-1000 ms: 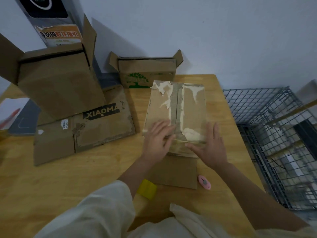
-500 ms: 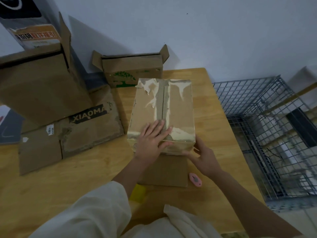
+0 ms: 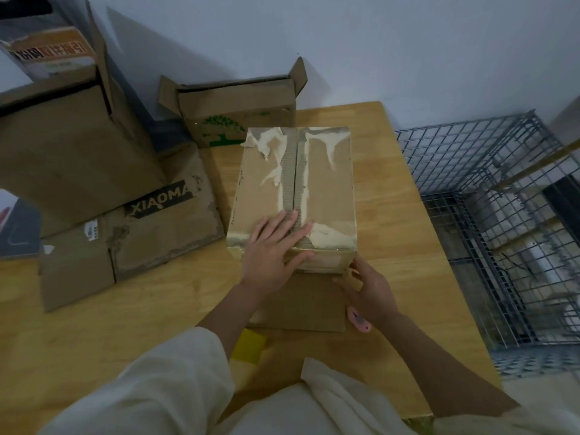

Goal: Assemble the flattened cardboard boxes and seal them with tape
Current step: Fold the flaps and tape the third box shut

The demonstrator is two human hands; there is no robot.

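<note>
Assembled cardboard box (image 3: 295,196) stood on the wooden table (image 3: 94,324), flaps closed, top seam ragged with torn pale tape. Left hand (image 3: 273,249) lay flat on the near end of the top, fingers straight and spread over the seam. Right hand (image 3: 367,287) touched the box's near right bottom corner (grip unclear: cannot tell). Pink cutter (image 3: 357,321) lay beside the right wrist.
</note>
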